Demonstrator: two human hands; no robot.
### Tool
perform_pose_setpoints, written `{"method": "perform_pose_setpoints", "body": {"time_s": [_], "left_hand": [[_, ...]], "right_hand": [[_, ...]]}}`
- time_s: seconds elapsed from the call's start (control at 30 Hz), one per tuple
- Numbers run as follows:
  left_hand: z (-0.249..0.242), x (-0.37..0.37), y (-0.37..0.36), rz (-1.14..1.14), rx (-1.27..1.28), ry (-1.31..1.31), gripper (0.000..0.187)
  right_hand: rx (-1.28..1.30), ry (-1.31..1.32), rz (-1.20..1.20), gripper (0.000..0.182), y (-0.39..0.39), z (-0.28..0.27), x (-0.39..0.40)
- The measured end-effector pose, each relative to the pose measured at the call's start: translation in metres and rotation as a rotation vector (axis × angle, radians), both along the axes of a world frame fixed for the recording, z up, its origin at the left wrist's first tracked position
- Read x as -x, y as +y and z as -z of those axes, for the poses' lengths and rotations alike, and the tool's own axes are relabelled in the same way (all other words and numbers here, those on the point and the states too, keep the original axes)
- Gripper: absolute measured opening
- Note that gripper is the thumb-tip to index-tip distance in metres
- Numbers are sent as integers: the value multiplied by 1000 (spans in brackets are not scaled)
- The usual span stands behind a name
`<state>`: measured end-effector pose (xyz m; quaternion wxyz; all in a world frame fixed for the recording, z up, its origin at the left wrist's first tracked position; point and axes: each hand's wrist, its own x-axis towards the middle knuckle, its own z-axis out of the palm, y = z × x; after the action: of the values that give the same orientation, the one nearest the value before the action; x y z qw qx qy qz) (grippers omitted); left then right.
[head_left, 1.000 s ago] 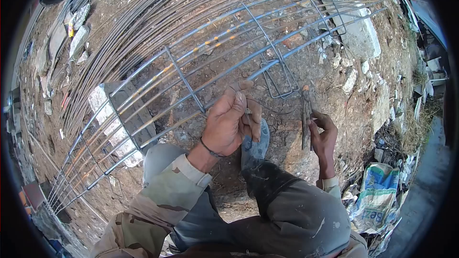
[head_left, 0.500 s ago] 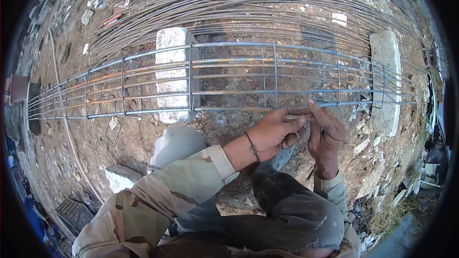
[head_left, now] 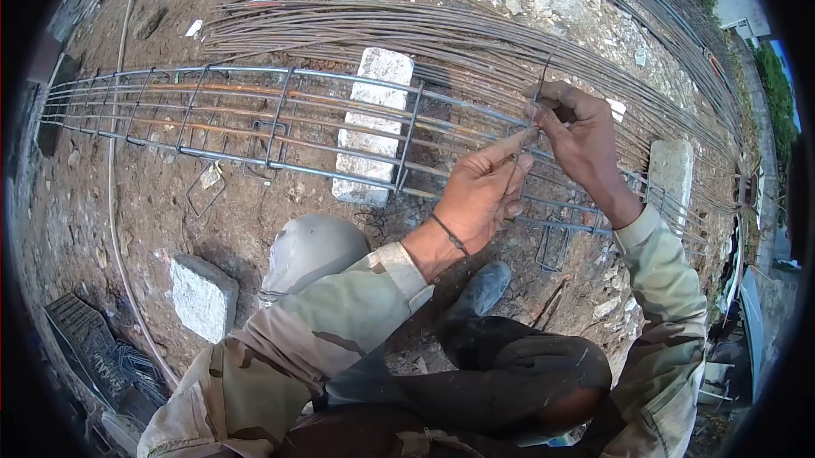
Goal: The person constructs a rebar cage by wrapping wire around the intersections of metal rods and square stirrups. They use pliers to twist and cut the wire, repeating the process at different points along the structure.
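Observation:
My right hand (head_left: 586, 137) pinches a thin dark tie wire (head_left: 543, 76), whose free end sticks up above the fingers. Closed on the lower part of that same wire is my left hand (head_left: 486, 196), its fingertips close to the right thumb. Both hands are over the rebar cage (head_left: 335, 120), a long frame of steel bars with square stirrups. The hands cover part of the cage's right half. A dark, narrow tool-like object (head_left: 550, 303) lies on the dirt below the cage.
The cage rests on a white concrete block (head_left: 373, 131) and another block (head_left: 671, 171) at right. Long loose rebar (head_left: 365, 29) lies behind it. At left are a loose block (head_left: 204, 297), a hose (head_left: 116, 229) and a dark crate (head_left: 81, 331) with wires.
Both hands have risen from the cage's near edge to over it, the right one further up and right. The wire now shows between them. The view has turned and shifted.

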<state>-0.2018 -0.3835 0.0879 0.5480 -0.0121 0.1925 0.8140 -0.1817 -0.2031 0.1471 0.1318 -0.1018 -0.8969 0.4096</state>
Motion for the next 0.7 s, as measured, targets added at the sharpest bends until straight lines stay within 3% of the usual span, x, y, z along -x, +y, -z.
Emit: {"method": "perform_pose_setpoints", "body": {"time_s": [0.03, 0.07, 0.1, 0.13, 0.17, 0.23, 0.27, 0.3, 0.37, 0.4, 0.57, 0.7], "left_hand": [[-3, 2, -1, -103, 115, 184, 53], [0, 6, -2, -116, 113, 185, 53], [4, 12, -4, -199, 233, 565, 63], [8, 18, -6, -283, 363, 945, 74], [11, 23, -11, -311, 381, 950, 74], [14, 32, -22, -135, 524, 1036, 87], [20, 35, -25, -105, 481, 838, 80], [19, 39, -32, -127, 514, 845, 80], [11, 44, -46, -100, 382, 33, 70], [13, 44, -53, -98, 396, 0, 59], [25, 41, -68, -115, 479, 167, 52], [6, 44, -75, -54, 395, 387, 51]], "right_hand": [[6, -26, -35, 16, -1, 0, 18], [15, -54, -70, 12, -2, 1, 30], [14, -53, -85, 12, -4, 3, 36], [195, -104, -55, 12, -6, 7, 44], [377, -152, -35, 12, -8, 14, 56], [372, -145, -121, 11, -8, 33, 64], [197, -52, -156, 10, -13, 44, 64], [29, 46, -182, 8, -16, 58, 62], [110, 77, -161, 6, -23, 82, 64], [22, 114, -120, 6, -31, 83, 63], [-38, 207, -106, 8, -39, 89, 63], [-194, 317, -224, 9, -38, 75, 71]]}}
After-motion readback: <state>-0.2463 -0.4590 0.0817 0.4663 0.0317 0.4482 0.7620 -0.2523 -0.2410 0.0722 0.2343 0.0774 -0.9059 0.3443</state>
